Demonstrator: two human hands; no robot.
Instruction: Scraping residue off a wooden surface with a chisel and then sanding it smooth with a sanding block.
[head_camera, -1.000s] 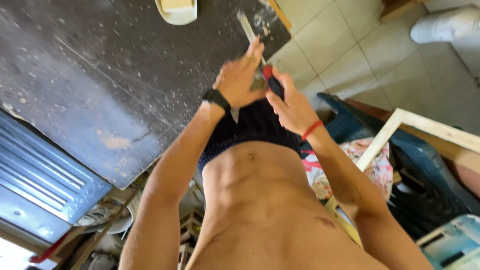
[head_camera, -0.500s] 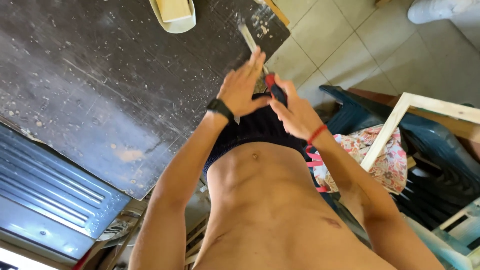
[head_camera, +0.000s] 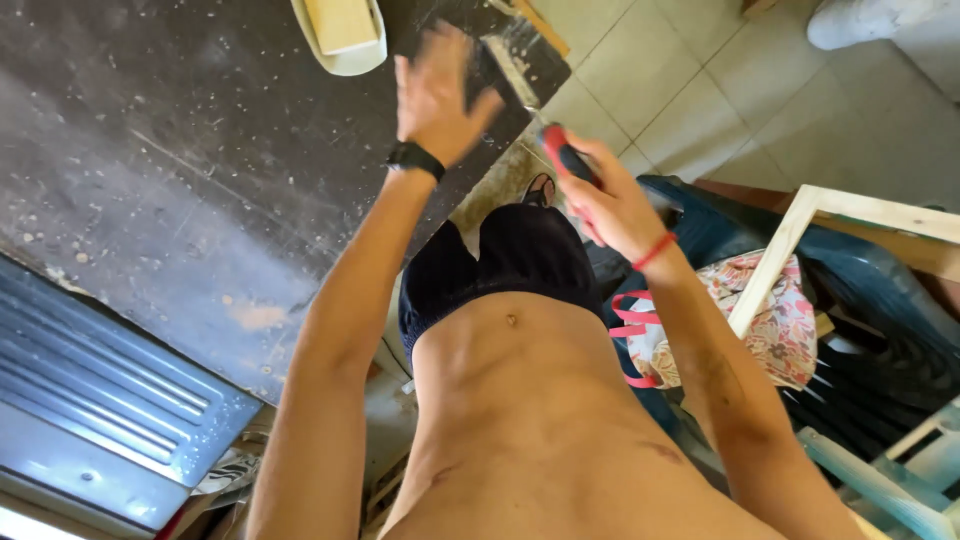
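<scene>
1. Left hand (head_camera: 437, 95): fingers spread, holding nothing, blurred, over the dusty dark table (head_camera: 180, 170) near its corner.
2. Right hand (head_camera: 610, 195): fist wrapped around a red-and-black tool handle (head_camera: 565, 158), off the table edge, above the tiled floor (head_camera: 690, 90).
3. Pale strip (head_camera: 512, 72) lies on the table corner, between the hands.
4. White tub (head_camera: 340, 30) sits at the table's far edge, left of the left hand.

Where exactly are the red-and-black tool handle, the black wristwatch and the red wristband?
Red-and-black tool handle (head_camera: 562, 158), head view: on the handle above the right hand's grip.
Black wristwatch (head_camera: 415, 159), head view: on the band at the left wrist.
Red wristband (head_camera: 655, 251), head view: on the strand across the right wrist.
</scene>
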